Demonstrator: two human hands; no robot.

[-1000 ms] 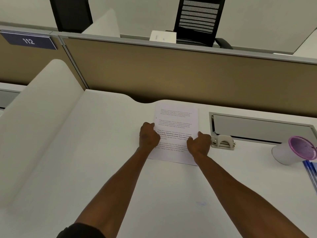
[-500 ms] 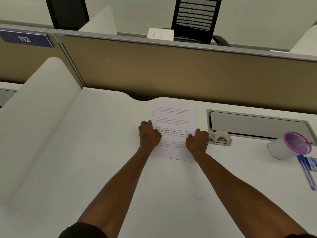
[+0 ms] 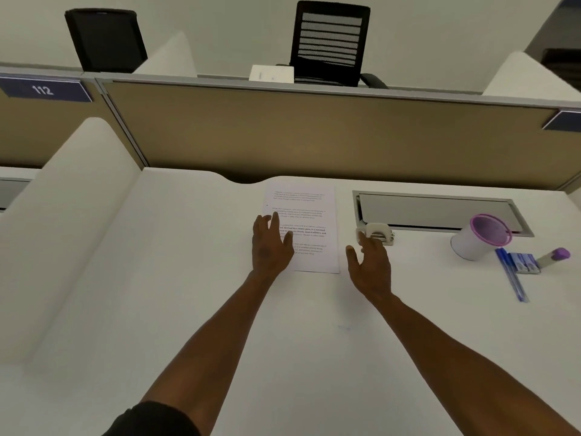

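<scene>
A printed sheet of paper (image 3: 306,212) lies flat on the white desk (image 3: 188,278), near the back edge. My left hand (image 3: 270,243) lies over the sheet's left edge with its fingers spread and straight. My right hand (image 3: 371,265) is to the right of the sheet, off the paper, fingers spread and open, its fingertips close to a small white hole punch (image 3: 377,232). Neither hand holds anything.
A grey cable tray lid (image 3: 437,210) is set into the desk behind the hole punch. To the right are a tipped white cup with a purple rim (image 3: 478,236), blue pens (image 3: 511,275) and a purple-capped tube (image 3: 555,256). A tan partition (image 3: 314,133) closes the back.
Both hands were curled on the sheet's two side edges. Now both have opened, and my right hand has moved right, off the paper, toward the hole punch.
</scene>
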